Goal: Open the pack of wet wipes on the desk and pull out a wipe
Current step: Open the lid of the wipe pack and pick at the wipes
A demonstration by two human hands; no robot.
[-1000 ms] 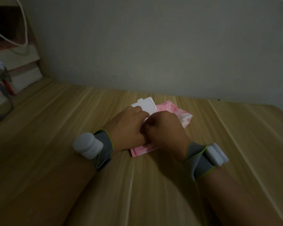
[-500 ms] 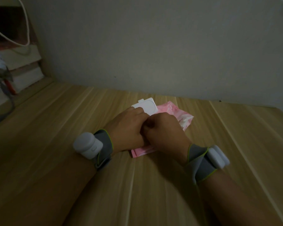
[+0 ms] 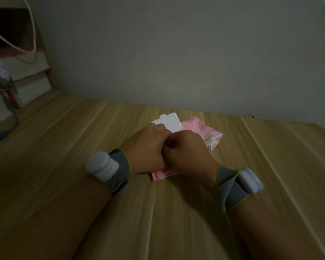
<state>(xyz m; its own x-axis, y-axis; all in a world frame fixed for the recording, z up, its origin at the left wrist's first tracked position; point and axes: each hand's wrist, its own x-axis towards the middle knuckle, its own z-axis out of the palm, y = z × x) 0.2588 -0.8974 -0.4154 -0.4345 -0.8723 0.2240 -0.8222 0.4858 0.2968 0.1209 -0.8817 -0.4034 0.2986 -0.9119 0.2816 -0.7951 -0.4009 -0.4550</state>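
A pink pack of wet wipes (image 3: 207, 135) lies on the wooden desk (image 3: 83, 147), near the back wall. Its white plastic lid (image 3: 170, 121) stands flipped up, tilted away from me. My left hand (image 3: 146, 149) rests on the pack's left part, fingers against the raised lid. My right hand (image 3: 188, 152) is curled over the middle of the pack, touching the left hand. The opening and any wipe are hidden under my fingers. Both wrists wear grey bands with white sensor units.
A plain wall (image 3: 176, 53) rises just behind the pack. At the far left a shelf (image 3: 26, 79) holds stacked books, a white cable (image 3: 32, 30) and a grey-and-red object (image 3: 6, 85).
Both hands have stayed on the pack with the lid up. My right hand's fingers have shifted slightly over the opening; the pack has not moved.
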